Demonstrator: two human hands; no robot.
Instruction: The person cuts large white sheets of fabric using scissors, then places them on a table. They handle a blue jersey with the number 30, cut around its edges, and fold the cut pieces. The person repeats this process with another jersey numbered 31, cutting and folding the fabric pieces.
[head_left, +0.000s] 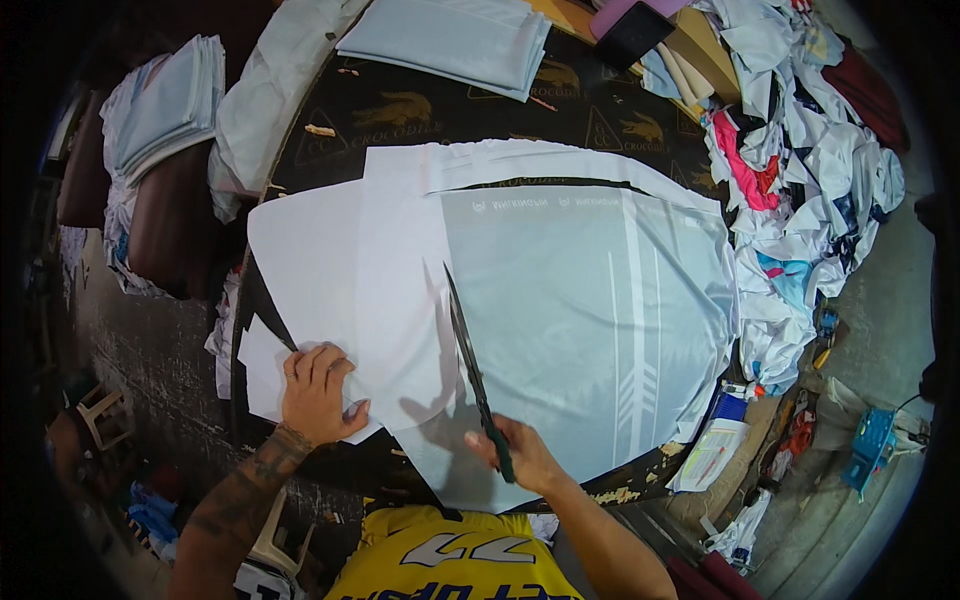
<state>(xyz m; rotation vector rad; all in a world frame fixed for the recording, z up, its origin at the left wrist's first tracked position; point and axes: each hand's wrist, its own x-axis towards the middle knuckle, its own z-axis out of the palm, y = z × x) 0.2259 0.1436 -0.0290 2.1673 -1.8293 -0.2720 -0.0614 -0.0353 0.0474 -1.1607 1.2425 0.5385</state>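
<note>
My right hand is closed around the dark green handles of long scissors. Their blades point away from me, above the border between white and grey cloth, and look nearly together. A pale grey cloth panel with white stripes and arrow marks lies to their right. White cloth covers the table on the left, partly over the grey panel. On its near left corner rests my left hand, fingers lying on the cloth and thumb apart. A narrow white strip runs along the panel's far edge, separated from it by a thin gap.
The dark patterned table holds a folded grey cloth stack at its far side. Cloth scraps heap up on the right. Another folded stack sits on a brown seat at left. A booklet lies near the right edge.
</note>
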